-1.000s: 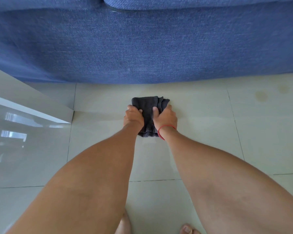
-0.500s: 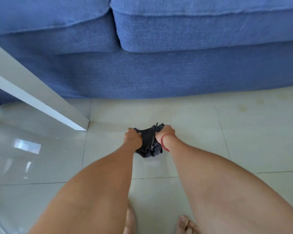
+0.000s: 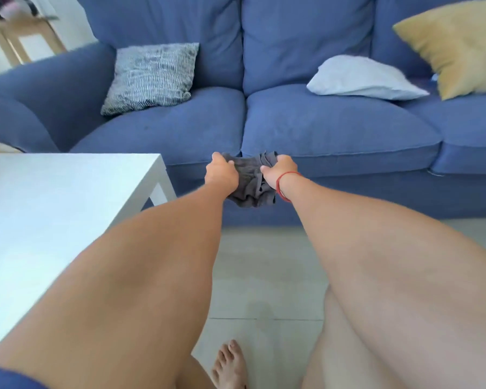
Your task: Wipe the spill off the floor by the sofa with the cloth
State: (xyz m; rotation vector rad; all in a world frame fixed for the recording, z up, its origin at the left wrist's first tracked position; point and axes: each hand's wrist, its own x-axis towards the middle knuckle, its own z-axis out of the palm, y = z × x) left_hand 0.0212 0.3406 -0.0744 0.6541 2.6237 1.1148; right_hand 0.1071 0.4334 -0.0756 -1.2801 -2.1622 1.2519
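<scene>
The dark grey cloth (image 3: 250,181) hangs crumpled in the air in front of the blue sofa (image 3: 334,130), well above the pale tiled floor (image 3: 267,270). My left hand (image 3: 220,172) grips its left side and my right hand (image 3: 279,171), with a red band at the wrist, grips its right side. Both arms are stretched forward. A faint damp-looking patch shows on the tiles near a grout line between my arms.
A white low table (image 3: 54,206) stands at the left, its corner close to my left arm. On the sofa lie a patterned grey cushion (image 3: 152,77), a white cushion (image 3: 362,78) and a yellow cushion (image 3: 458,43). My bare foot (image 3: 230,366) is at the bottom.
Both hands have lifted the cloth off the floor and raised it in front of the sofa. The view has tilted up from the floor to the sofa seat and table top.
</scene>
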